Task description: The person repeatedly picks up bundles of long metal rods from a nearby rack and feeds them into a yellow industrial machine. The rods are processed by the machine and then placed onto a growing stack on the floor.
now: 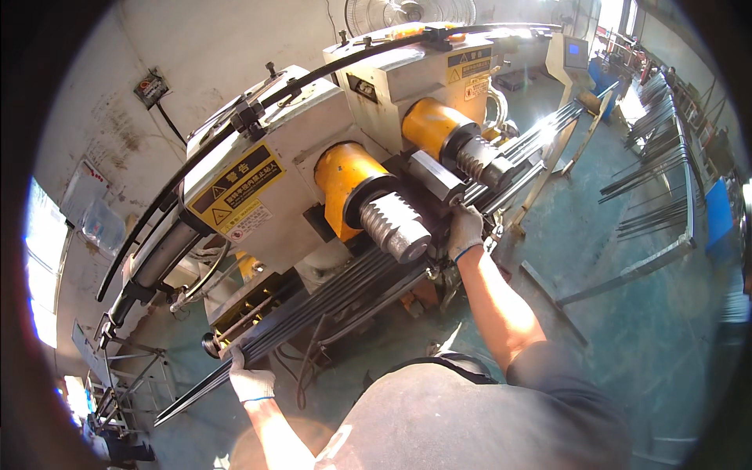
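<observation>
- A bundle of long, dark metal rods runs diagonally from the lower left, beneath the front of a machine, toward the upper right.
- The person's left hand, in a white glove, is at the lower-left stretch of the rods, thumb pointing up; whether its fingers are closed around them cannot be told.
- The right hand, also white-gloved, reaches in farther along the rods, just below a grey rectangular metal block; its fingers are partly hidden, so its grip cannot be told.
- Above the rods, two orange cylinders with ridged metal ends jut from the cream-coloured machine.
- A yellow-and-black warning label is on the machine's left face; a dark curved rail arches over the top.
- To the right, more rods rest on a rack above a blue-green floor.
- A round fan is at the top edge.
</observation>
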`<state>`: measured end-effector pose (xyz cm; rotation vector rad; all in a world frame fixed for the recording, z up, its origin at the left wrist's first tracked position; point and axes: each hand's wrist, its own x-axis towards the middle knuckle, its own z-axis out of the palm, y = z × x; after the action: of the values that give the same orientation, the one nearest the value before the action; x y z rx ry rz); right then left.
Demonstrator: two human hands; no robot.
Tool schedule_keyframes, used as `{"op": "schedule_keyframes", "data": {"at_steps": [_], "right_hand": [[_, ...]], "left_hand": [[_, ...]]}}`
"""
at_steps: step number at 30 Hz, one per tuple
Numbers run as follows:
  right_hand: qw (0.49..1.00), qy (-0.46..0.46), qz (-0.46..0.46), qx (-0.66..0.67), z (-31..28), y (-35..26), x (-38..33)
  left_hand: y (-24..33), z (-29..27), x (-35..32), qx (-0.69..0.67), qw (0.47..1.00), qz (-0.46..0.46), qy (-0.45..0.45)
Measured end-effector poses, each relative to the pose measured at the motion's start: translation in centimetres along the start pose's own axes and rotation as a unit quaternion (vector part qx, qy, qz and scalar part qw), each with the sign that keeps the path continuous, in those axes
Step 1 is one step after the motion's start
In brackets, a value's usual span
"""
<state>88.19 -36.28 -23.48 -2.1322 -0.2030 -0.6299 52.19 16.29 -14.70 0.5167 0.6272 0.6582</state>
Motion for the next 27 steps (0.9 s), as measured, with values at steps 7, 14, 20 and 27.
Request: {"op": "schedule_keyframes", "data": {"at_steps": [7, 14, 20, 27], "right_hand": [[0.770, 0.079, 0.381, 0.507, -2.6, -10.9, 0.2], [0.909, 0.067, 0.268, 0.312, -6.4, -9.7, -4.0], [0.859, 0.056, 0.366, 0.354, -9.0, -2.4, -11.6], [0.851, 0.011, 0.400, 0.341, -9.0, 0.6, -14.9]], "left_hand": [[-5.3, 4.1, -2.2, 0.035, 0.999, 0.027, -0.007], [-4.0, 0.7, -0.7, -0.047, 0.997, 0.017, -0.060], [-2.7, -0.3, -0.5, -0.007, 0.996, 0.088, 0.004], [-10.9, 7.3, -4.8, -0.027, 1.000, 0.012, 0.009]]}}
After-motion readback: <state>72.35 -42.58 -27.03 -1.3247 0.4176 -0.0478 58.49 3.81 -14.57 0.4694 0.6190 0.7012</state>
